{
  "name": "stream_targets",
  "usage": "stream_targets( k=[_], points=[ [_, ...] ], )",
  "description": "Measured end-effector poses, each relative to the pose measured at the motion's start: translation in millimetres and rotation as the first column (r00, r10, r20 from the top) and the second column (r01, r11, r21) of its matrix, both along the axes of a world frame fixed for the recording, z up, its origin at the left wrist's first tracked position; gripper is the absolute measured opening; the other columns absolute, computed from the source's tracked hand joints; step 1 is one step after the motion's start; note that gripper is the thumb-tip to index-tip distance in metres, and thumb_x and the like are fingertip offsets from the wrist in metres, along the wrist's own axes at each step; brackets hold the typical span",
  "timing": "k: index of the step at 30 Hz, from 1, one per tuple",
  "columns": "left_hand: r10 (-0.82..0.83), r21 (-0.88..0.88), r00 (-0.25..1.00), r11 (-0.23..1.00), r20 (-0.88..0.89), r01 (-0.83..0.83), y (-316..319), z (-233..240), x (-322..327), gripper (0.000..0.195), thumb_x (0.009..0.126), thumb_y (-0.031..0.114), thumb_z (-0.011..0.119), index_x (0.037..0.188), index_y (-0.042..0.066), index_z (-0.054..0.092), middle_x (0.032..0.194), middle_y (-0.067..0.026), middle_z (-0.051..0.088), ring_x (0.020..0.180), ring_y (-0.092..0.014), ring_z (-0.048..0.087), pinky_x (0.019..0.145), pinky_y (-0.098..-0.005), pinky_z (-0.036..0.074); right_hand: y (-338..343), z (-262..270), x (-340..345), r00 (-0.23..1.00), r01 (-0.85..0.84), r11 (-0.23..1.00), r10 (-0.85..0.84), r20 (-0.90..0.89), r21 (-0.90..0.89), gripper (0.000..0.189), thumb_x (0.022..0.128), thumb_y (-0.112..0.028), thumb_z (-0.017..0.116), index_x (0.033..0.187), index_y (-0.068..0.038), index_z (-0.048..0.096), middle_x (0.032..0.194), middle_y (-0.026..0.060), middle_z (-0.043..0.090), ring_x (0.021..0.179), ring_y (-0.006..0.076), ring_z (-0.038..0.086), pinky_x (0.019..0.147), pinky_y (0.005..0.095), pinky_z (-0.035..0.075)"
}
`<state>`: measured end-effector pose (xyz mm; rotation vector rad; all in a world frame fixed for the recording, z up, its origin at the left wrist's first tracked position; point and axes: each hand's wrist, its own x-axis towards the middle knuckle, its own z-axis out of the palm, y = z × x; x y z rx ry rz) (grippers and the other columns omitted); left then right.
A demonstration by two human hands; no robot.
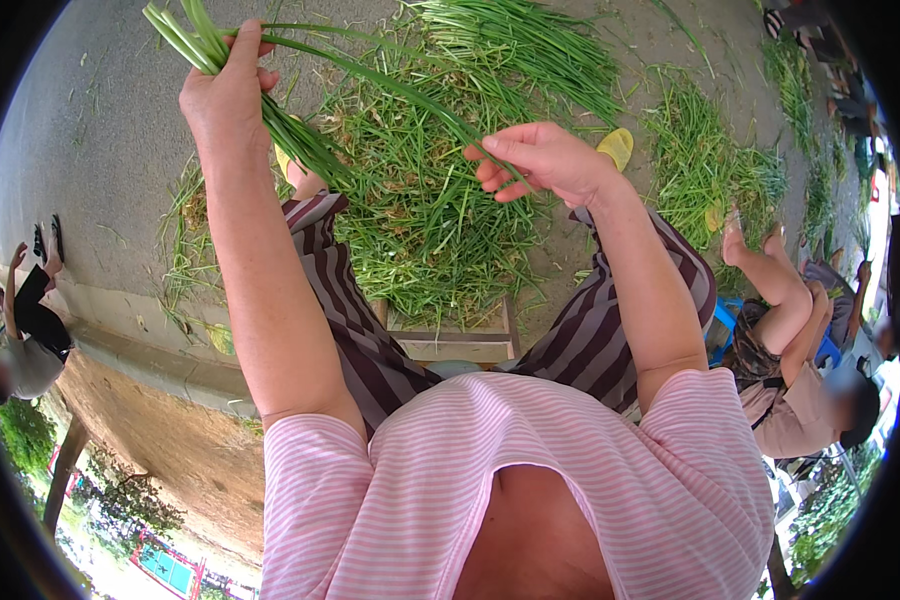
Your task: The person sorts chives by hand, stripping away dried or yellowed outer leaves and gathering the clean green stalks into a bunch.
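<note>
My left hand [232, 82] is closed around a bunch of long green leafy stalks, perhaps garlic chives [195, 41], at the upper left. Their pale ends point up and left, and the green leaves hang down to the right. A few long leaves arch across to my right hand [529, 161], whose thumb and fingers pinch them near their tips. Below and between my hands lies a heap of loose green leaves and trimmings [427, 225] on the pavement. A neater pile of the same stalks [525, 52] lies beyond it, pale ends to the left.
A wooden frame [450, 337] stands between my knees, under the heap's near edge. More cut greens [701, 157] lie to the right. A person sits at the far right beside a blue stool [724, 322]; others are behind. Another person is at the far left near a curb [157, 360].
</note>
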<state>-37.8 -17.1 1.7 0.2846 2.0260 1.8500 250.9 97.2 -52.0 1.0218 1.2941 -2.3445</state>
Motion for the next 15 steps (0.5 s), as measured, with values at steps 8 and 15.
stream_targets(
  k=[8,15],
  points=[
    [0.047,0.09,0.998,0.995,0.047,-0.052,-4,6,-4,0.018,0.088,0.012,0.069,0.095,-0.001,0.059,0.091,-0.0156,0.069,0.053,-0.01,0.05,0.056,-0.0273,0.051,-1,-9,5,0.993,-0.106,0.96,0.09,0.071,0.259,0.028,0.094,-0.031,0.061,0.103,-0.006,0.07,0.079,-0.0022,0.061,0.071,0.0069,0.06,0.063,0.0226,0.054],
    [0.071,0.204,0.986,0.974,0.15,-0.101,-8,12,-9,0.015,0.092,0.012,0.061,0.095,-0.002,0.057,0.087,-0.0136,0.068,0.054,-0.011,0.05,0.055,-0.0286,0.051,4,-5,6,0.995,-0.097,0.937,0.091,0.035,0.336,0.027,0.095,-0.029,0.06,0.098,-0.004,0.071,0.069,-0.004,0.056,0.062,0.0056,0.053,0.057,0.0215,0.046]
  ],
)
